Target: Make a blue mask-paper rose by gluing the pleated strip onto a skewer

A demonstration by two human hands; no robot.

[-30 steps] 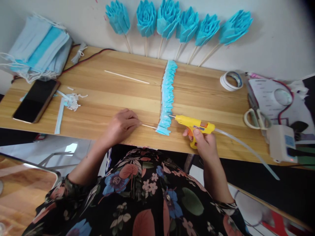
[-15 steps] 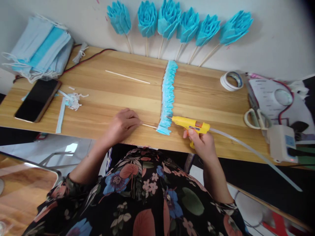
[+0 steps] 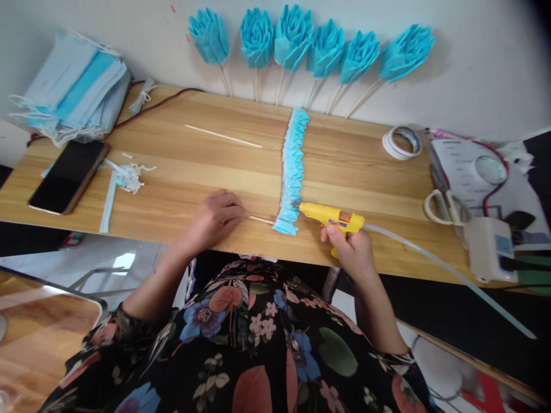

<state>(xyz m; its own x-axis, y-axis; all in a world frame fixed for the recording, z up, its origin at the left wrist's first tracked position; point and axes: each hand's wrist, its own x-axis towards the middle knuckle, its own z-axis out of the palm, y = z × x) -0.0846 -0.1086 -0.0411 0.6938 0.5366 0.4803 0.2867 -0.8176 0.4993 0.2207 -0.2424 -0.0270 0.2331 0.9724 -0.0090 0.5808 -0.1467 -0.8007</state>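
Pinched in my left hand (image 3: 218, 217) is a thin wooden stick (image 3: 262, 219), whose far end meets the near end of a pleated blue strip (image 3: 293, 163). That strip runs away from me across the table in a row of folded points. My right hand (image 3: 350, 244) is wrapped round a yellow hot glue gun (image 3: 327, 214), its nozzle at the strip's lower part, just above the stick's end. A long translucent glue stick (image 3: 447, 272) trails out of the gun's back. Whether glue is coming out is too small to tell.
Several blue flowers on sticks (image 3: 293, 37) lean against the wall. Another wooden stick (image 3: 222, 136) lies on the table (image 3: 215, 172). To the left are face masks (image 3: 73, 86), a phone (image 3: 69, 176) and scraps (image 3: 130, 176); rightward, tape rolls (image 3: 402, 142), scissors (image 3: 445, 201) and a power socket (image 3: 491, 249).
The camera view has shifted slightly. Both hands keep their grips, and the glue gun's nozzle stays at nearly the same spot on the strip.
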